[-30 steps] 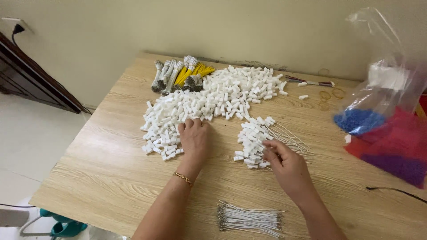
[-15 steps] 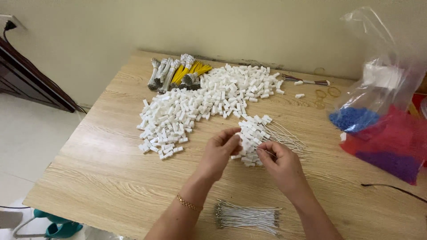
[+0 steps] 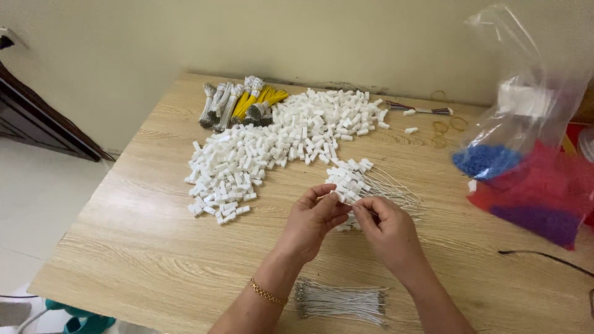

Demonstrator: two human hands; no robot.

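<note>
Both hands meet over the table [image 3: 154, 247]: the left hand [image 3: 312, 219] pinches a white connector [image 3: 340, 196], the right hand [image 3: 387, 226] pinches at it too, beside the wired pile [image 3: 352, 182]. A slip could drop it among the loose pile [image 3: 272, 148].

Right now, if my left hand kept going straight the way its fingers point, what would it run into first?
Probably the small cluster of white connectors with wires just beyond the left hand, whose fingertips already meet the right hand. Depth is hard to judge.
</note>
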